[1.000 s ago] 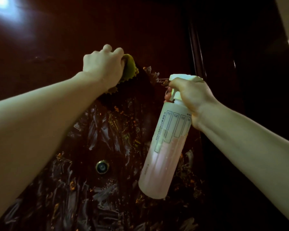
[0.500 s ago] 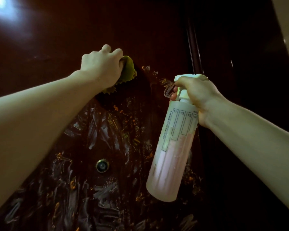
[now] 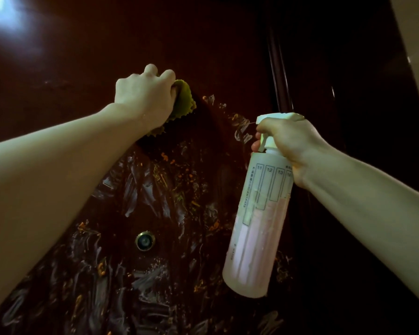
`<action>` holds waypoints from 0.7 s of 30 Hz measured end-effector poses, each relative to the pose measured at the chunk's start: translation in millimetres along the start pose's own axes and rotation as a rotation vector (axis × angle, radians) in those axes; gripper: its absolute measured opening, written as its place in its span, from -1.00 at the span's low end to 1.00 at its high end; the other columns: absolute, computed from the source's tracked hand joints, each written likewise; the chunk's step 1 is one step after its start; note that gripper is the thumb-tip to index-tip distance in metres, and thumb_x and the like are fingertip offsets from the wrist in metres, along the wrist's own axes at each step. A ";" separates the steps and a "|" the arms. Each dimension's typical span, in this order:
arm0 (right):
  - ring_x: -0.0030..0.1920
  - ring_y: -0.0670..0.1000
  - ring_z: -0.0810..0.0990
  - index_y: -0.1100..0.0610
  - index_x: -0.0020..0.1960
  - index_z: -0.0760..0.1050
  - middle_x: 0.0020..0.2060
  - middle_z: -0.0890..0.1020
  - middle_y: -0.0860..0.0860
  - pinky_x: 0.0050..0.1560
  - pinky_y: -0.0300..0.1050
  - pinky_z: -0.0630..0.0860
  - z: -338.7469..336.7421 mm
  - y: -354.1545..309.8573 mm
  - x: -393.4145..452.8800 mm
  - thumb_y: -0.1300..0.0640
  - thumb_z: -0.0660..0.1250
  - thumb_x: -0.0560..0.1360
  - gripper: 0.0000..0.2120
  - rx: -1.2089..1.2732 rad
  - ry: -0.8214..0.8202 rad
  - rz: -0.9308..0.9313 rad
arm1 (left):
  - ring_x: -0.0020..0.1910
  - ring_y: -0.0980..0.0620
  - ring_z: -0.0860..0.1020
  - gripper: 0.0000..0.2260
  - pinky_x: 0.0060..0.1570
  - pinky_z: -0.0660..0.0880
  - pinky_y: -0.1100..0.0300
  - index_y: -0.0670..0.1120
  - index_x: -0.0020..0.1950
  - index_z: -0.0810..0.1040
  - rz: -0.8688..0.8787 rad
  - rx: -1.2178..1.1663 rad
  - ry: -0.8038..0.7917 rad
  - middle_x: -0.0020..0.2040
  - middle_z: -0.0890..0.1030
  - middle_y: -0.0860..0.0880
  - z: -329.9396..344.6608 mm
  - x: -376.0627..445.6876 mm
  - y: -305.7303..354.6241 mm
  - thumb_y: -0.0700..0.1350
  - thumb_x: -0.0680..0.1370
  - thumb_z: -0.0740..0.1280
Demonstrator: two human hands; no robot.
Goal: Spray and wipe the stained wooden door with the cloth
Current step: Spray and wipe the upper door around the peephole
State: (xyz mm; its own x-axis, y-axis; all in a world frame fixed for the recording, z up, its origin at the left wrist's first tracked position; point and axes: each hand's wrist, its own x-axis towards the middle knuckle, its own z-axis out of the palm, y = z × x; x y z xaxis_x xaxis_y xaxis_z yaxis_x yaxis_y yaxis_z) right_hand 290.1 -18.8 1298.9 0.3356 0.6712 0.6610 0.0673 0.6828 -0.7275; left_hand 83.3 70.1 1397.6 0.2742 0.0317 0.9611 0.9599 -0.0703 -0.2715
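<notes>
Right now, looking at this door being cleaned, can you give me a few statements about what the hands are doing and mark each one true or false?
1. The left hand presses a green cloth against the door. True.
2. The right hand holds a scrubbing brush. False: it grips a spray bottle by its trigger head.
3. The spray bottle is empty. False: pinkish liquid fills roughly its lower half or more.
4. A round peephole sits below the cloth, among white smears and orange specks. True.
5. The cloth lies below the peephole. False: it is above it.
</notes>
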 end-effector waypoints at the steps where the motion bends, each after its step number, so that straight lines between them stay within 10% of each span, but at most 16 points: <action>1: -0.23 0.00 0.58 0.08 -0.07 0.51 -0.33 0.58 0.01 -0.08 -0.02 0.57 -0.2 0.3 -0.1 0.22 0.35 0.50 -0.93 -0.009 0.015 -0.008 | -0.08 -0.32 0.52 -0.65 -0.27 0.27 -0.01 -0.09 0.31 0.39 -0.009 0.007 0.003 0.13 0.46 -0.23 -0.1 0.3 1.3 0.07 0.68 0.00; 15: -0.33 -0.03 0.60 0.18 0.10 0.55 -0.25 0.63 0.08 -0.33 -0.19 0.58 -3.5 7.5 -6.5 0.17 0.36 0.50 -0.81 0.032 -0.006 0.060 | 0.00 -0.21 0.56 -0.66 -0.27 0.32 0.04 0.00 0.37 0.36 0.246 0.022 0.018 0.19 0.48 -0.14 3.4 -14.6 50.3 0.08 0.68 0.01; 21: -0.32 -0.04 0.59 0.16 0.01 0.53 -0.32 0.59 0.04 -0.23 -0.11 0.61 -2.8 7.1 -2.9 0.21 0.36 0.48 -0.88 0.042 0.006 0.045 | -0.03 -0.26 0.53 -0.66 -0.22 0.29 -0.01 -0.06 0.35 0.39 -0.010 0.033 -0.006 0.14 0.47 -0.20 -1.2 8.0 33.4 0.04 0.69 0.00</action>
State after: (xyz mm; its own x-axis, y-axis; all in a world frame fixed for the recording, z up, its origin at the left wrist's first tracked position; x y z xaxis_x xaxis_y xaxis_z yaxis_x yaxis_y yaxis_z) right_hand 292.3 -16.7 1291.3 0.3433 0.6995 0.6268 0.0126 0.6639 -0.7477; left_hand 117.5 66.8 1396.3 0.2650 0.0383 0.9635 0.9639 -0.0375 -0.2636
